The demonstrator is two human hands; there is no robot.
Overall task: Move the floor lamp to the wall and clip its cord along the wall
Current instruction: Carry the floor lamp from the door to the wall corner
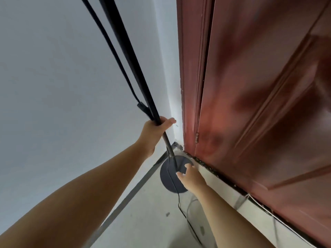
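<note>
Bare forearms reach in from six o'clock — left hand fingers wrapped around the floor lamp pole, right hand fingers spread, touching its round base in the corner. White wall at nine o'clock, red door at three. Cord trails toward six; lamp head cut off.

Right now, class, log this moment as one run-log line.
left hand: grips lamp pole | right hand: open on base | base: in corner by door | cord: loose on floor

We face a corner where a plain white wall meets a glossy reddish-brown panelled door; below us, pale floor and a grey skirting strip.
</note>
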